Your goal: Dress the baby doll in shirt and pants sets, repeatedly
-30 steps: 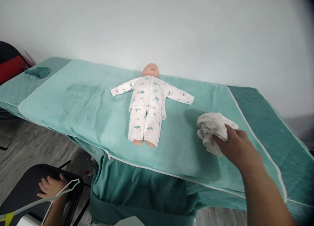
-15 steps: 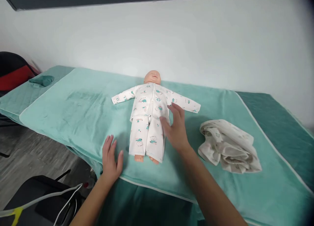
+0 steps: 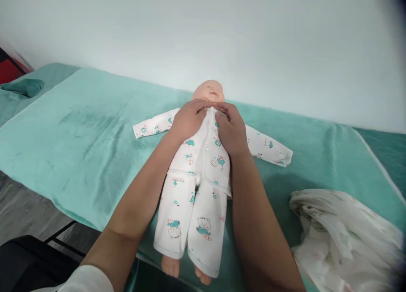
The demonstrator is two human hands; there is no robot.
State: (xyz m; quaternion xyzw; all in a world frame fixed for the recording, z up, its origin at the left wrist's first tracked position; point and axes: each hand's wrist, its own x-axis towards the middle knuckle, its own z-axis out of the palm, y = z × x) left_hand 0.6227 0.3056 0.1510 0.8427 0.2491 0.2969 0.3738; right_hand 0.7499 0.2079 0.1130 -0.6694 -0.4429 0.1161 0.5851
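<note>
A baby doll (image 3: pixel 209 90) lies on its back on a teal towel (image 3: pixel 95 131), head toward the wall. It wears a white printed top (image 3: pixel 203 150) and matching trousers (image 3: pixel 193 216). My left hand (image 3: pixel 187 119) and my right hand (image 3: pixel 231 128) rest side by side on the doll's upper chest, just under its chin. Both hands pinch the top's collar edges, fingers curled onto the fabric. Bare doll feet stick out at the near edge.
A crumpled white printed cloth (image 3: pixel 342 237) lies on the towel at the right. A small folded teal cloth (image 3: pixel 23 87) sits far left on the darker cover. A black seat (image 3: pixel 28 262) stands low at the left. A pale wall runs behind.
My right hand let go of the crumpled cloth and left it on the towel. Both hands then moved onto the doll's chest at the collar. The view has come closer.
</note>
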